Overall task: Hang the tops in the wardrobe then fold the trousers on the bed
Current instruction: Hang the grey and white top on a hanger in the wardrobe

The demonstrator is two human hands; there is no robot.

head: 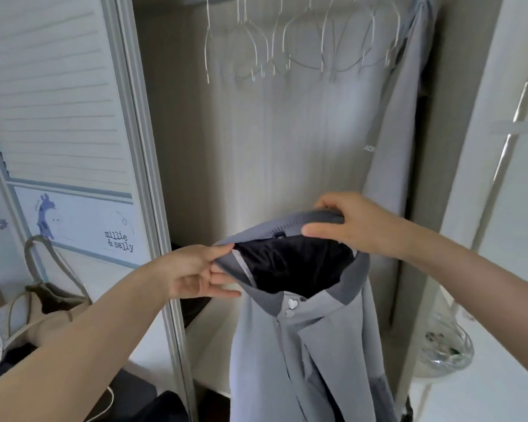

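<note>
Jacket [302,345] — collar pinched by L hand [195,275], R hand [357,226].

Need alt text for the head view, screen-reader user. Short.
Two bare hands hold a grey jacket open by its collar before an open wardrobe: the left hand pinches one side, the right hand grips the ribbed collar. Empty wire hangers hang above, beside a grey garment already hung at right.

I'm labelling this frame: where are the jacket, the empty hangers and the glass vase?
jacket [302,354]: head view, front panel beside the zip.
empty hangers [305,41]: head view, wire shoulders.
glass vase [448,345]: head view, rounded body.
</note>
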